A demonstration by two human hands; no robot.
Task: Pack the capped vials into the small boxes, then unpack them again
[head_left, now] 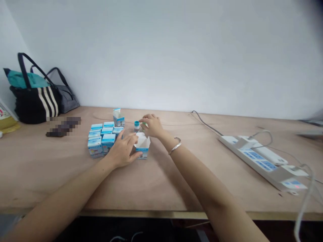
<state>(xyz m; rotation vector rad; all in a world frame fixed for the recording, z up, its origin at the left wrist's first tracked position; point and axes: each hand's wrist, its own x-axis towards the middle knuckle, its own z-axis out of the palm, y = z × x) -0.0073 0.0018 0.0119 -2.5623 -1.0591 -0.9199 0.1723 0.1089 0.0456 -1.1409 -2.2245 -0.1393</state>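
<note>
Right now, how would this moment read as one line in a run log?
left hand: on open carton | right hand: at capped bottle | beside: blue-white cartons

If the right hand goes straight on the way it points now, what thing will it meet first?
The small bottle with the teal cap looks first: the fingers of the right hand point to it and are very near, though depth is unclear, so they may already touch it.

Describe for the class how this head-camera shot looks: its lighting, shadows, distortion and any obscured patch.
Head view: lighting is soft and even, with a gentle shadow beneath the right forearm; the wide lens stretches the arms toward the bottom corners; a pixelated patch obscures something on the table.
</note>
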